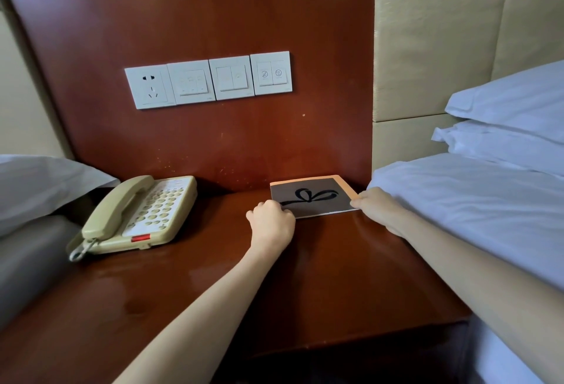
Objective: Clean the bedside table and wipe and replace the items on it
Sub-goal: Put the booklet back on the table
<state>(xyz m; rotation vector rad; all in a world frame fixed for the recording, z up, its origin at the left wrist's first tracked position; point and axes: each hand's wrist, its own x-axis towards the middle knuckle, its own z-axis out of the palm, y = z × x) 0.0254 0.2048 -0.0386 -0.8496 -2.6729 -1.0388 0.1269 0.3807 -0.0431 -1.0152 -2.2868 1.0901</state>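
A flat grey card (314, 196) with a black bow drawing and an orange border lies at the back right of the dark red wooden bedside table (213, 277). My left hand (271, 222) has curled fingers on the card's front left corner. My right hand (378, 206) pinches the card's front right corner. A beige corded telephone (140, 216) sits on the table's left side, its handset in the cradle.
A row of white wall switches and a socket (209, 80) is mounted on the wooden back panel. A bed with white sheets and pillows (488, 200) borders the table on the right. Another white pillow (39, 188) lies at the left.
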